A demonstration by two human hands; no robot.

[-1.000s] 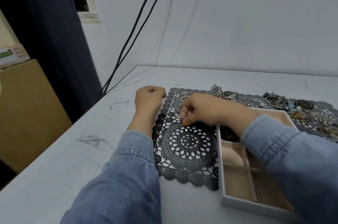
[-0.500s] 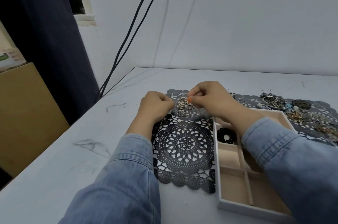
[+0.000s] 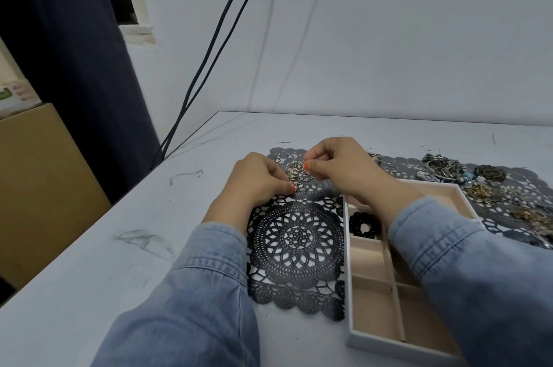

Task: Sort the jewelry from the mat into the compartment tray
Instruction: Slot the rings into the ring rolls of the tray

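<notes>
Left hand (image 3: 257, 178) and right hand (image 3: 341, 169): fingers clamped on tangle of thin silver rings (image 3: 296, 175) over far end of black lace-cut mat (image 3: 299, 241). White-walled, beige-lined tray (image 3: 389, 348) beside it, 1 black bead bracelet (image 3: 363, 224) inside. Mixed metal jewelry pile (image 3: 478, 184) on mat, right. Scuffed pale desk (image 3: 89, 262).

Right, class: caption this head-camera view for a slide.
Left hand and right hand pinch clustered metal rings over the lace mat beside the compartment tray.

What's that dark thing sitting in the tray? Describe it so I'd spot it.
Find the white-rimmed, beige-lined compartment tray on the pale grey table. In its far left compartment lies a black beaded bracelet; the other compartments in view look bare.
</notes>
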